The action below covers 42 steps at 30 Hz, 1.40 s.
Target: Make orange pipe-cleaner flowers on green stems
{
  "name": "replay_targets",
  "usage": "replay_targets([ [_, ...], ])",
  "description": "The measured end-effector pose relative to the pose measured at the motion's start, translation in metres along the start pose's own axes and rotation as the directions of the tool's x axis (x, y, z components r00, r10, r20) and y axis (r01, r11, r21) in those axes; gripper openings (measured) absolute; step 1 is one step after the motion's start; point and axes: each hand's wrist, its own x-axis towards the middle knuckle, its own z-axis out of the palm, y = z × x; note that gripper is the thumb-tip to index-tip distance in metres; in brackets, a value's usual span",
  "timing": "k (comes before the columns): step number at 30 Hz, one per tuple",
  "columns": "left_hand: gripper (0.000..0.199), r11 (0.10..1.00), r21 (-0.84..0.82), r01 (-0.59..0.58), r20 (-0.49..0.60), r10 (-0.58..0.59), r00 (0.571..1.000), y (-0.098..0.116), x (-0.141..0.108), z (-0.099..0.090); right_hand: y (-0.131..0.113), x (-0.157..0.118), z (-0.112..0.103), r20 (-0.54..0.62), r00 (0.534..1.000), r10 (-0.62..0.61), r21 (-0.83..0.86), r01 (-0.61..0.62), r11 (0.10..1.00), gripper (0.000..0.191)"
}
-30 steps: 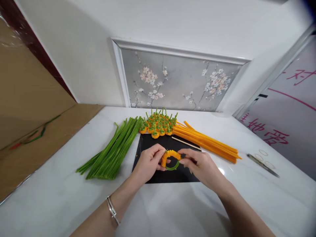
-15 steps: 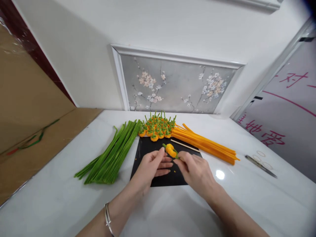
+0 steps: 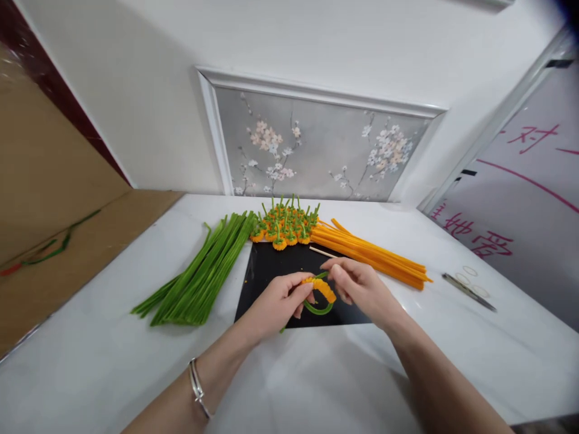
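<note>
Over the black mat [image 3: 265,277], my left hand [image 3: 278,302] pinches one end of a coiled orange pipe cleaner [image 3: 324,290], which bends in an arc. A green pipe cleaner [image 3: 320,311] runs with it and curves in a loop below; one green tip shows under my left hand. My right hand [image 3: 364,290] has thumb and forefinger closed on the green end just above the orange coil. Behind the hands stands a cluster of small orange pumpkins with green stems [image 3: 289,226].
To the left lies a bundle of green pipe cleaners [image 3: 203,274]; to the right, a bundle of orange ones [image 3: 371,253]. A thin pale stick [image 3: 322,252] is partly behind my right hand. Tweezers [image 3: 469,292] and several pale rings [image 3: 470,271] lie far right on the white table [image 3: 113,361].
My left hand's fingers have gone from spread to pinching the orange coil. The coil is now drawn out into an arc, and a green loop shows beneath it. The right hand has risen slightly.
</note>
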Motion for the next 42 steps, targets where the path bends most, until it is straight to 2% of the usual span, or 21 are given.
replay_targets([
  [1, 0.031, 1.000, -0.006, 0.006, 0.008, -0.006, 1.000, 0.000, 0.000, 0.002, 0.001, 0.000, 0.001, 0.054, 0.998, 0.029, -0.011, -0.028, 1.000, 0.034],
  [3, 0.035, 0.996, -0.078, 0.035, 0.019, -0.033, 0.999, -0.001, 0.001, 0.005, 0.003, -0.001, 0.005, 0.085, 0.995, 0.043, -0.067, -0.037, 0.997, 0.028],
  [8, 0.033, 0.915, -0.384, 0.121, -0.017, -0.138, 0.990, -0.004, 0.003, 0.011, 0.006, -0.002, 0.012, -0.008, 1.000, 0.007, -0.078, -0.008, 0.997, 0.018],
  [11, 0.025, 0.888, -0.442, 0.125, -0.051, -0.165, 0.985, -0.003, 0.001, 0.014, 0.004, -0.002, 0.011, -0.019, 1.000, 0.006, -0.056, -0.007, 0.998, 0.017],
  [14, 0.025, 0.901, -0.422, 0.104, -0.090, -0.156, 0.984, -0.003, 0.000, 0.015, -0.001, -0.003, 0.008, 0.026, 1.000, 0.010, -0.071, -0.008, 0.997, 0.022],
  [18, 0.025, 0.895, -0.438, 0.083, -0.079, -0.131, 0.988, -0.003, 0.001, 0.017, -0.005, -0.004, 0.006, 0.067, 0.997, 0.024, -0.030, -0.022, 0.999, 0.024],
  [26, 0.028, 0.914, -0.391, 0.109, -0.040, -0.135, 0.990, -0.002, 0.001, 0.016, -0.003, -0.004, 0.006, 0.013, 0.999, -0.047, -0.026, 0.048, 0.999, 0.022],
  [32, 0.018, 0.961, -0.265, -0.081, -0.181, 0.033, 0.983, -0.003, 0.000, 0.013, -0.007, -0.004, -0.001, 0.030, 0.995, -0.095, 0.010, 0.095, 0.995, 0.027],
  [36, 0.014, 0.966, -0.212, -0.149, -0.219, 0.102, 0.970, -0.001, -0.001, 0.010, -0.005, -0.004, -0.002, 0.073, 0.990, -0.119, -0.121, 0.127, 0.985, 0.023],
  [38, 0.013, 0.969, -0.174, -0.178, -0.235, 0.135, 0.963, -0.002, -0.001, 0.011, -0.003, -0.004, 0.000, 0.043, 0.990, -0.134, -0.181, 0.139, 0.974, 0.019],
  [42, 0.008, 0.974, -0.027, -0.226, -0.303, 0.208, 0.930, -0.005, -0.002, 0.015, 0.000, -0.005, 0.006, -0.031, 0.977, -0.210, -0.181, 0.201, 0.963, 0.011],
])
